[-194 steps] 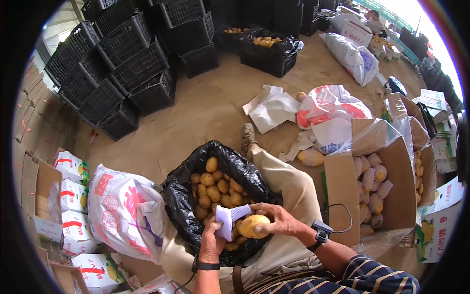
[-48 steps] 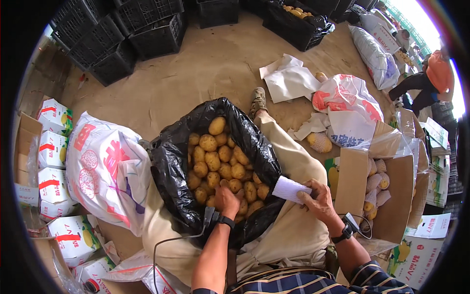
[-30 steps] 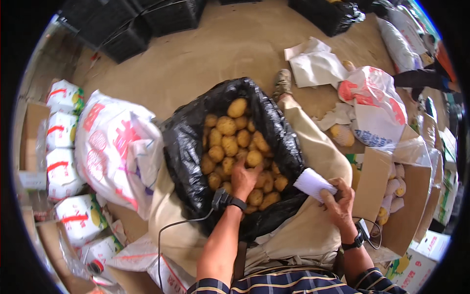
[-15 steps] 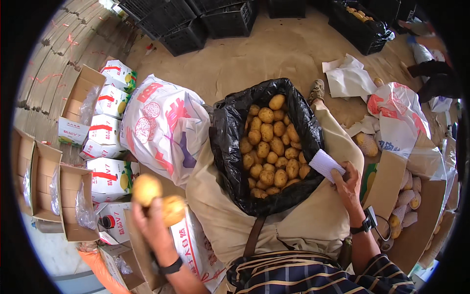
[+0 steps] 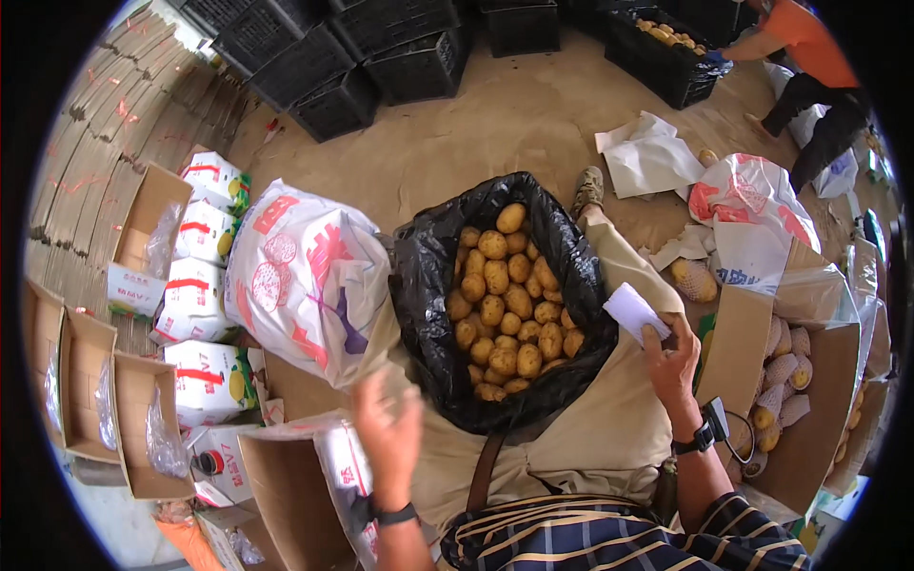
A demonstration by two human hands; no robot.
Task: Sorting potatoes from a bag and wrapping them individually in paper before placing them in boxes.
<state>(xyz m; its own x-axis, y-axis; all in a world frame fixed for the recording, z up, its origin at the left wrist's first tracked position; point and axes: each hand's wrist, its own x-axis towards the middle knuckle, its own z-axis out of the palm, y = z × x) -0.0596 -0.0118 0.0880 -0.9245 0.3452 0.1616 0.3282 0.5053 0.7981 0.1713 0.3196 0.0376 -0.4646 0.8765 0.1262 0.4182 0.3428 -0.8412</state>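
Observation:
Between my knees stands a container lined with a black plastic bag [image 5: 419,295], holding many potatoes [image 5: 519,300]. My left hand [image 5: 388,428], blurred by motion, is over my left thigh to the lower left of the bag. Its fingers look apart, and no potato shows in it. Below it on the left is an open cardboard box [image 5: 295,490], its inside partly hidden. Over my right thigh, my right hand [image 5: 674,357] pinches a flat white foam net sleeve [image 5: 632,312] between thumb and fingers.
At right, an open carton [image 5: 824,409] holds potatoes in foam nets. A white printed sack [image 5: 305,276] and printed boxes [image 5: 205,381] stand at left. Black crates [image 5: 409,71] are stacked at the back. A person in orange [image 5: 804,43] bends at a crate, far right.
My left hand has moved right, toward my lap, and the two potatoes it held are out of sight. My right hand still holds the sleeve. The view has shifted, showing the other person more fully.

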